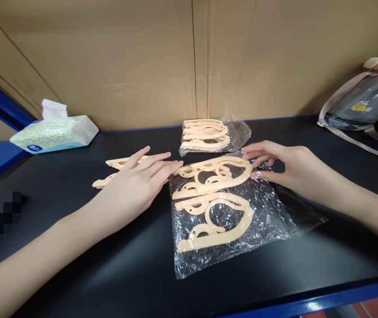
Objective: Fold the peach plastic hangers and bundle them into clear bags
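A clear plastic bag (268,221) lies flat on the black table, with cream folding hangers (242,225) in or on it; which, I cannot tell. My left hand (139,181) is spread palm down, its fingertips at the left ends of the upper hangers. Partly hidden beneath that hand are more cream hangers (104,181). My right hand (275,163) is at the upper right of the bag, fingers apart and curved, thumb and fingertips by the curved end of the upper hanger. Behind, a second bag (240,134) holds several stacked cream hangers (205,132).
A tissue pack (56,134) stands at the back left. At the back right lies a transparent container (357,104) with a beige strap (357,139). Cardboard (142,62) rises behind the black table (126,274), which has a blue front edge (324,301).
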The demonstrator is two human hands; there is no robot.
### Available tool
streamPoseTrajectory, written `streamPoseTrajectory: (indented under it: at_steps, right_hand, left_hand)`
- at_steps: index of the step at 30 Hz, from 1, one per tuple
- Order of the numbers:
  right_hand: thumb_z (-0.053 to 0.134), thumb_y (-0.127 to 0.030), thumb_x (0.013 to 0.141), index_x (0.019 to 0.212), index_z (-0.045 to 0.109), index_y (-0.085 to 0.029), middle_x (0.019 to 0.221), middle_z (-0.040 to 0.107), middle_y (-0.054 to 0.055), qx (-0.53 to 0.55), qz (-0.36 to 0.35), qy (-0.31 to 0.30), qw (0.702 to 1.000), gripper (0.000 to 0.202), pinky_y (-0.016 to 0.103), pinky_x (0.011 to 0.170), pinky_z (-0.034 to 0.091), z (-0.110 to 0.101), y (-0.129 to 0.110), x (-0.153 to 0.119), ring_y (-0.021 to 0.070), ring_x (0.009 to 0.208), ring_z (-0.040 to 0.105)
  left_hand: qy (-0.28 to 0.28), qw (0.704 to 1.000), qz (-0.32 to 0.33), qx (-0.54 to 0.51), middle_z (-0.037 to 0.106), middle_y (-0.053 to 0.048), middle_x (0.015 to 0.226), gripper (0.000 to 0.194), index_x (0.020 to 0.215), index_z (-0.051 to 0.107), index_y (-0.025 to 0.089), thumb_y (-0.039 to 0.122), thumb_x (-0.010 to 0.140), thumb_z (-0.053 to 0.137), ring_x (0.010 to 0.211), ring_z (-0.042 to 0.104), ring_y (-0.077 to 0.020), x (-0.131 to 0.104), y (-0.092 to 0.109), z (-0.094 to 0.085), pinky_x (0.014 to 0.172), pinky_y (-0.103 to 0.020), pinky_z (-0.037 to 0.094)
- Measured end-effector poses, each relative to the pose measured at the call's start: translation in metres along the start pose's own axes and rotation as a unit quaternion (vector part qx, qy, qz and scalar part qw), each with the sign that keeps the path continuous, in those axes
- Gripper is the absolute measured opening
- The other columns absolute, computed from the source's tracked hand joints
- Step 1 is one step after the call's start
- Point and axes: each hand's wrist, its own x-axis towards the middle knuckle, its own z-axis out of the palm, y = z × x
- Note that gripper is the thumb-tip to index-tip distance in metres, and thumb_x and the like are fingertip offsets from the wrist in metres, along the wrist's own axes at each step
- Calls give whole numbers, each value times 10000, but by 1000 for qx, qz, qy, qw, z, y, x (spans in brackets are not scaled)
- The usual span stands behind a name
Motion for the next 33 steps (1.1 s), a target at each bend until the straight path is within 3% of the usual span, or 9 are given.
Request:
streamPoseTrajectory:
  at_steps: [4,10,17,26,33]
  right_hand:
    - [690,-382,841,1220,662,-222,1056,774,59,55,9,3,998,413,413,810,604,6,-4,-1,232,885,746]
    - [760,-406,795,1205,663,-231,1100,754,55,136,26,-2,990,456,389,839,628,15,-5,-1,219,920,740]
    - [761,-385,795,1223,654,-211,1111,752,100,160,5,-33,987,474,428,851,631,15,-3,2,230,896,738]
    - [777,-328,818,1254,661,-242,1109,751,62,193,-46,-27,980,459,362,848,627,21,10,1,188,887,731]
    - [799,-311,791,1232,658,-204,1090,761,77,200,-25,-40,979,475,373,866,619,19,-1,2,195,900,723]
  left_hand:
    - [-14,1000,-3,-20,698,-136,1324,476,1453,491,63,32,988,396,1324,579,-316,-4,-4,10,1212,-592,296]
    - [15,998,29,-52,739,-94,1240,394,1359,594,89,56,1014,407,1202,639,-288,0,1,4,1218,-570,296]
    - [28,993,15,-115,740,-93,1139,336,1285,665,145,212,1079,408,1104,668,-222,1,6,1,1177,-471,388]
    - [49,988,19,-148,739,-58,1070,264,1168,686,163,220,1077,446,1024,671,-199,2,6,0,1117,-413,411]
    - [49,988,13,-148,763,-35,1037,263,1103,697,197,216,1079,435,1016,692,-186,1,5,0,1108,-400,418]
